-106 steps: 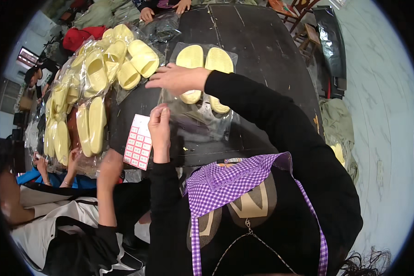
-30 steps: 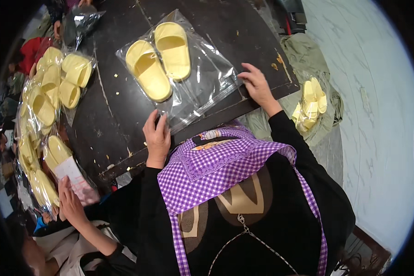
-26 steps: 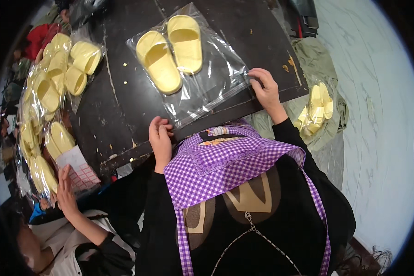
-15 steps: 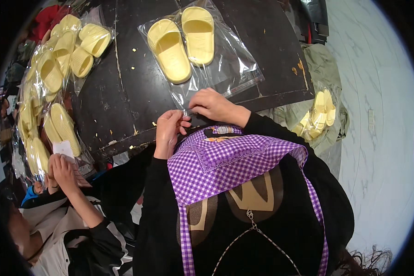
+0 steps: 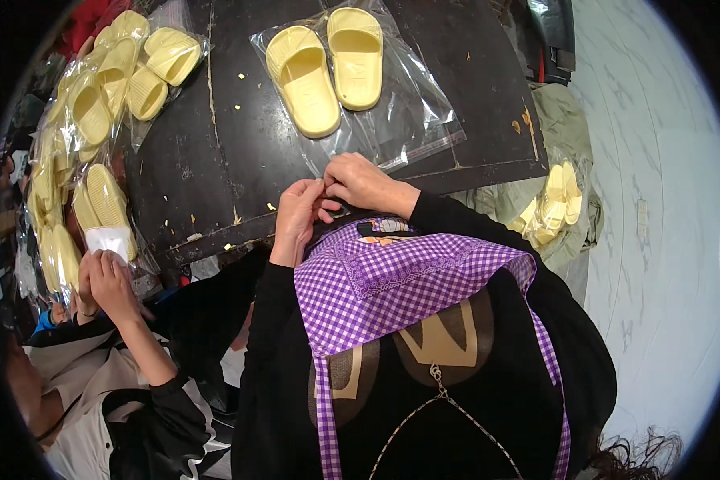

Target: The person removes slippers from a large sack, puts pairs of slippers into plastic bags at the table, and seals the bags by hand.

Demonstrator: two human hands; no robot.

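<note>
A pair of yellow slippers (image 5: 357, 68) lies side by side on the dark table, with a clear plastic bag (image 5: 404, 132) around or under them; I cannot tell which. The bag's near corner runs to my hands at the table's front edge. My left hand (image 5: 298, 214) is closed in a pinch there, thumb and forefinger together. Just right of it, my right hand (image 5: 364, 182) has its fingers curled in, meeting the left fingertips at the bag's corner. The exact grip is partly hidden by the fingers.
Bagged yellow slippers (image 5: 92, 112) are heaped along the table's left side. A co-worker's hand (image 5: 112, 284) holds a white card (image 5: 110, 241) against one pair. More bagged slippers (image 5: 558, 200) lie on greenish cloth (image 5: 564, 120) at the right. Small yellow scraps dot the dark table (image 5: 180, 144).
The slippers and bag appear slightly farther right and up in view. My hands have come closer together at the bag's corner. The co-worker's white card has shifted against the slippers.
</note>
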